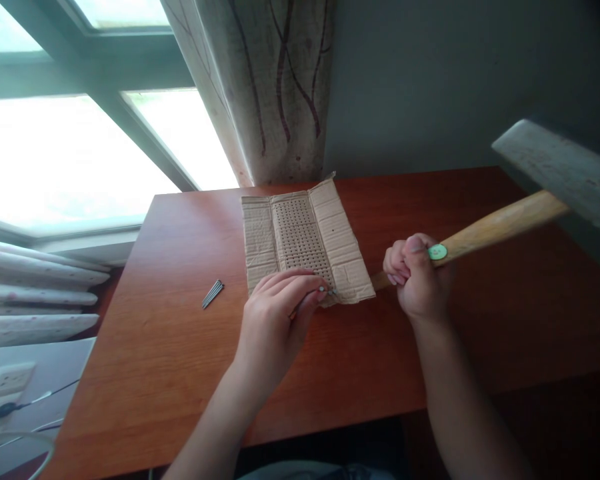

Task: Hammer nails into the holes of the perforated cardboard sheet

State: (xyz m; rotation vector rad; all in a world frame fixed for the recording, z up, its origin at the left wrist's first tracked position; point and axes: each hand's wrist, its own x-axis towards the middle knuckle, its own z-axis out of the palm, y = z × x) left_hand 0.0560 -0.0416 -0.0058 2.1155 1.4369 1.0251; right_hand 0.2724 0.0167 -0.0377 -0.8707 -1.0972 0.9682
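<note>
No words that can be read
A small, oval green sticker (pixel 437 252) is on the wooden handle (pixel 500 225) of the hammer (pixel 555 163), at about 3 o'clock from the middle of the view. It has some pale marks on it, but they are too tiny and blurry to read.

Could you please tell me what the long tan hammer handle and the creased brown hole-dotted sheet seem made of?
The long tan hammer handle: probably smooth wood, judging by its streaky tone. The creased brown hole-dotted sheet: matte, apparently corrugated cardboard, given its ridges and folds.
</note>
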